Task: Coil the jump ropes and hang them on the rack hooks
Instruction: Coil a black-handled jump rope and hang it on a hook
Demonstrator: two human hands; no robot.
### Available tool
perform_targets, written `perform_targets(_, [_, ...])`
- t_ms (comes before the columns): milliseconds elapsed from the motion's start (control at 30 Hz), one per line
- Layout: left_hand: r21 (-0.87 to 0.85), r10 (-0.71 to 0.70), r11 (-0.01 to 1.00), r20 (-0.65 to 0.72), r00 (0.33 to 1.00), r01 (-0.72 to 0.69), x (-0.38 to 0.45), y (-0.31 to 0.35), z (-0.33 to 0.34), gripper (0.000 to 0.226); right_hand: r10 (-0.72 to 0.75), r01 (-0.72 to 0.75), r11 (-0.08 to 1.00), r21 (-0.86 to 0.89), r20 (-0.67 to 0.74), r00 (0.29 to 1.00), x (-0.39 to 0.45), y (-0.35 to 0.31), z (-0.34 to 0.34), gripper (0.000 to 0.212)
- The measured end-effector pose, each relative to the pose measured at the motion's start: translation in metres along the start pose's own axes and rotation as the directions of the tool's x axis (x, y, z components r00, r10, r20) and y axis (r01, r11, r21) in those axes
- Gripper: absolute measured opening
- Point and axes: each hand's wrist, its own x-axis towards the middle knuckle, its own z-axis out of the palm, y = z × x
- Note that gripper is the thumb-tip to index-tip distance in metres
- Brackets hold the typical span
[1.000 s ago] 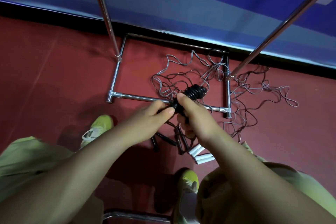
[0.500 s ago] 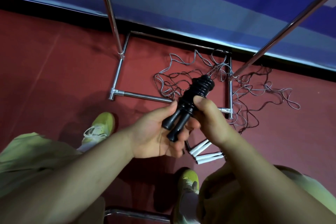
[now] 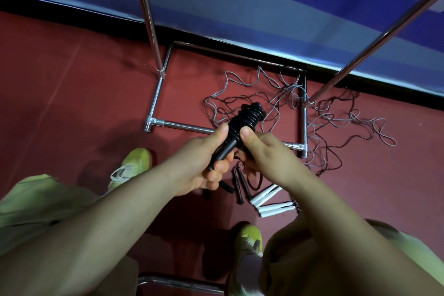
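Where ropes (image 3: 312, 113) tangle, red floor (image 3: 72, 103).

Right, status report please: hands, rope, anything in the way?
Left hand and right hand gripping black coiled jump rope bundle. Not yet hung. Tangled grey ropes on red floor across chrome rack base.

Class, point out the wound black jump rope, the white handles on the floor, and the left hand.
wound black jump rope (image 3: 249, 116), head view, coiled cord
white handles (image 3: 269, 202), head view, middle handle
left hand (image 3: 199, 166), head view, back of hand

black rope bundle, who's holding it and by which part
Both hands hold the black jump rope wound round its handles: the left hand grips the handle ends, the right hand pinches just below the coils.
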Motion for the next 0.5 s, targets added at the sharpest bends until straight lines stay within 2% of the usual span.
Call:
perform_targets(100, [0.037, 0.08, 0.996, -0.058, 0.995, -0.078, 0.002, -0.001, 0.001, 0.06, -0.004, -0.003, 0.997, -0.081, -0.089, 0.996, -0.001, 0.001, 0.002, 0.059])
perform_targets(200, [0.103, 0.16, 0.984, -0.116, 0.98, -0.148, 0.004, 0.001, -0.001, 0.062, -0.007, -0.001, 0.999, -0.052, -0.17, 0.985, -0.001, 0.003, 0.006, 0.056])
perform_targets(233, [0.171, 0.21, 0.968, -0.145, 0.967, -0.185, 0.005, 0.002, -0.003, 0.061, -0.014, 0.009, 1.0, -0.03, -0.18, 0.984, -0.002, 0.004, 0.007, 0.054])
perform_targets(267, [0.288, 0.283, 0.931, -0.182, 0.942, -0.224, 0.007, 0.002, -0.005, 0.058, -0.017, 0.017, 1.0, -0.001, -0.169, 0.985, -0.002, 0.004, 0.01, 0.052])
perform_targets(367, [0.651, 0.527, 0.711, -0.242, 0.814, -0.267, 0.011, -0.001, -0.015, 0.045, 0.039, -0.033, 0.987, 0.158, -0.031, 0.999, -0.004, 0.003, 0.017, 0.056])
perform_targets(433, [0.738, 0.608, 0.615, -0.22, 0.762, -0.277, 0.01, -0.005, -0.018, 0.037, 0.136, -0.148, 0.94, 0.308, 0.06, 0.989, -0.005, 0.0, 0.017, 0.071])
perform_targets(500, [0.81, 0.64, 0.527, -0.18, 0.747, -0.256, 0.008, -0.007, -0.018, 0.032, 0.215, -0.242, 0.901, 0.36, 0.115, 0.97, -0.005, -0.002, 0.014, 0.081])
